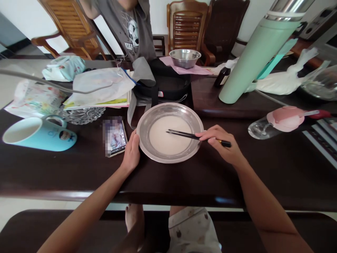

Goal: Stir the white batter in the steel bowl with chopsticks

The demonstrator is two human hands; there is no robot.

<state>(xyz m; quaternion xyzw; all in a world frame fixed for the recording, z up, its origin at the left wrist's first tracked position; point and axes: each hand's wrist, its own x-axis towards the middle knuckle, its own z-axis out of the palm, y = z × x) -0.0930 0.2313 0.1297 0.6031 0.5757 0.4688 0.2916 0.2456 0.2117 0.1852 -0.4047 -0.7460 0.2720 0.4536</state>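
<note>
A wide steel bowl (143,147) stands on the dark table in front of me, with a smooth off-white liquid (168,144) in it. My left hand (131,151) grips the bowl's left rim, its fingers partly hidden by the bowl. In my right hand (219,144) is a pair of black chopsticks (184,134), pinched near their gold-banded ends. Their tips point left and lie over or at the liquid's surface; I cannot tell how deep. A phone (117,137) with a lit screen lies just left of my left hand.
On the left are a blue mug (39,135) and a cut-glass dish (83,115). A black bag (168,80) and a smaller steel bowl (185,59) sit behind. To the right stand a green flask (252,59) and a pink-lidded clear cup (284,119). A person (131,28) is across the table.
</note>
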